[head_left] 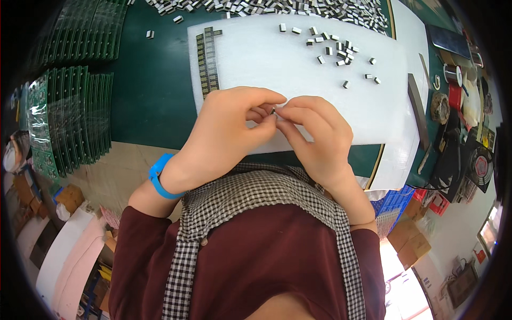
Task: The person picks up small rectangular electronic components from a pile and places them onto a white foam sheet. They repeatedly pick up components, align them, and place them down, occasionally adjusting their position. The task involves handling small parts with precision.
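Observation:
Over the near part of a white foam sheet (256, 58), my left hand (226, 120) and my right hand (319, 128) meet fingertip to fingertip. Pinched between them is a tiny black-and-white component (273, 111), mostly hidden by the fingers. Both hands are closed around it. Several loose black-and-white block-shaped components (341, 53) lie scattered on the sheet beyond my right hand. Beside my left hand, on the sheet's left side, two rows of dark components (208, 58) with yellowish marks stand lined up side by side.
A large heap of similar components (266, 7) spreads along the far side of the green tabletop (154, 85). Green circuit boards (69, 117) stand in stacked rows at the left. To the right lie a dark bar (418, 109), a solder wire spool (452, 74) and a small fan (479, 166).

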`<action>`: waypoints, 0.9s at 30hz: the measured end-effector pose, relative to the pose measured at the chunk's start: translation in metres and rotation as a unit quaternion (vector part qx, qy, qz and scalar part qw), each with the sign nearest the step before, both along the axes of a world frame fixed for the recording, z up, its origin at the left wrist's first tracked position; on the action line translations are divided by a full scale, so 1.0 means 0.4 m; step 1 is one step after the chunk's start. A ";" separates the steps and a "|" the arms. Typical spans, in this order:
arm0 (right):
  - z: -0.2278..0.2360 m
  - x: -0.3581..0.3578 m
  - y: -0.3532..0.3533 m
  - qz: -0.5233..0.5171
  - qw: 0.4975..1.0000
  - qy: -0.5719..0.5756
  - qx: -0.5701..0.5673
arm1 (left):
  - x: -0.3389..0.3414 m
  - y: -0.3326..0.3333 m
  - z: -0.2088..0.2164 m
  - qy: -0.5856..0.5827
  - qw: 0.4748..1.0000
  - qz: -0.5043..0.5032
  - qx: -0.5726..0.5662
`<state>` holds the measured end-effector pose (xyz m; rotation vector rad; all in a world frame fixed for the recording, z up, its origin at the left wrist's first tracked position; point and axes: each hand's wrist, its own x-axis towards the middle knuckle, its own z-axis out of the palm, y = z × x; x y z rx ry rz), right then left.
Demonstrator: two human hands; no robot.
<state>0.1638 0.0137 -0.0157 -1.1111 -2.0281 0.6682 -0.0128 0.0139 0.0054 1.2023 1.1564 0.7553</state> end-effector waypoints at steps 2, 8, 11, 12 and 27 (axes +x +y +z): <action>0.009 0.018 0.014 0.037 0.992 0.069 -0.102 | -0.018 0.031 0.021 -0.058 0.993 -0.036 -0.092; 0.026 0.026 0.027 -0.034 0.836 0.330 -0.436 | -0.064 0.104 -0.040 0.353 0.858 0.068 0.368; 0.030 0.027 0.033 -0.016 0.818 0.335 -0.467 | -0.096 0.146 -0.075 0.517 0.764 0.051 0.383; 0.028 0.027 0.032 -0.018 0.823 0.325 -0.465 | -0.090 0.149 -0.075 0.551 0.740 0.019 0.385; 0.002 0.013 0.027 -0.025 0.972 0.154 -0.176 | -0.184 0.224 -0.105 0.304 0.905 0.011 0.296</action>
